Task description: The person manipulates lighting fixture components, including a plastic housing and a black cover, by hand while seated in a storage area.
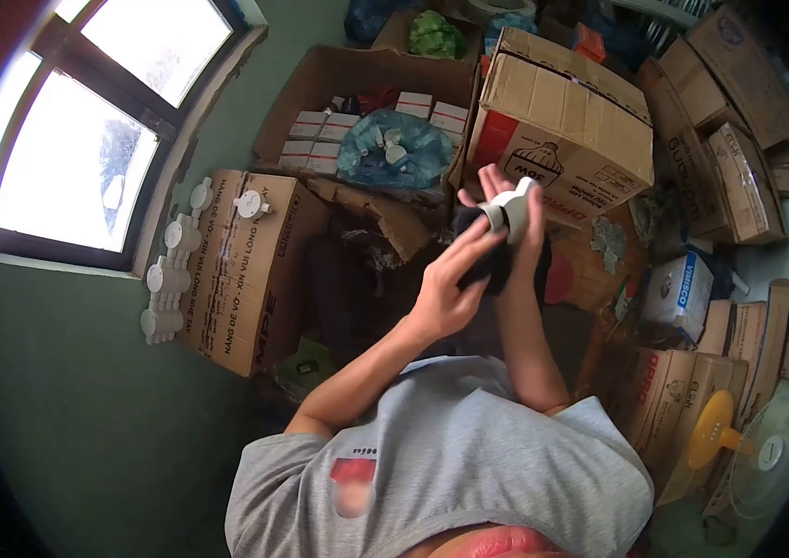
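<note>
A white round plastic part with a tab (517,198) is held up between my two hands, in front of the cartons. My left hand (450,284) reaches in from the lower left, its fingers closed at the part's pale ring-like edge. My right hand (527,232) presses against the part from the right, with some fingers stretched up behind it. Something dark lies behind both hands; I cannot make out what. Similar white round parts stand in stacks (168,279) on the left, and a single one (249,205) sits on the printed carton (246,270).
An open carton (292,84) ahead holds small white boxes (311,139) and a blue plastic bag (418,158) with white pieces in it. A taped lamp carton (571,121) stands to its right. More boxes and a fan (767,453) line the right side; a window (78,121) is at left.
</note>
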The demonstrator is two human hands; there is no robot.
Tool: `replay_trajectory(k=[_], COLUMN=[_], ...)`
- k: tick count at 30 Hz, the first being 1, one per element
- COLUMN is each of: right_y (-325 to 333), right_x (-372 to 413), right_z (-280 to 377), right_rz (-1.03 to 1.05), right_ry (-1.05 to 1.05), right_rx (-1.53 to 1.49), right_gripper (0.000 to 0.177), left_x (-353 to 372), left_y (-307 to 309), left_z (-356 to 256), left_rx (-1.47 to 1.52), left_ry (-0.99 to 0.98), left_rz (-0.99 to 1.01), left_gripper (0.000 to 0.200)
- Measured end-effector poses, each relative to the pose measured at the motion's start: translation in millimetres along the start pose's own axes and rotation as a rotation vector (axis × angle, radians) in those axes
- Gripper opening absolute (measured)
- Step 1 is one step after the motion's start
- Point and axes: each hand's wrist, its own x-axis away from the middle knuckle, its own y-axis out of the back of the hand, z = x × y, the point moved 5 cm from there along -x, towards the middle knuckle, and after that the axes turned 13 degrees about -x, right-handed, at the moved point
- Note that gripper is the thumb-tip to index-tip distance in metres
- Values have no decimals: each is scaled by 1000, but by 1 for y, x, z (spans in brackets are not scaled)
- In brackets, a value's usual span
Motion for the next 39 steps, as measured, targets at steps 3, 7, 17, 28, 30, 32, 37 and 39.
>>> replay_trajectory(k=[3,7,17,28,30,32,37,39], right_y=[3,7,22,-2,2,11,-8,-20], right_x=[-9,5,-2,23,21,15,35,41], right_z=[13,-4,-14,-21,-13,-10,-12,-32], right_rz=[-12,318,286,19,-151,-107,50,38], right_ry=[-72,-137,-205,-248,-150,-174,-305,-212], right_rx=[-204,252,-442,-156,-47,-98,-100,34], right_gripper=[75,76,59,62,58,59,65,63], left_x=[6,-19,-1,-10,-10,-13,-31,-34], left_y=[10,35,-7,10,29,53,68,42], left_z=[-13,-15,-14,1,-2,6,19,21], left_rx=[34,-34,-298,-275,-207,-29,79,118], left_ry=[-96,-96,-432,-170,-136,29,137,122], left_rz=[176,-243,100,180,189,110,-206,-88], left_gripper=[57,56,80,74,69,62,56,58])
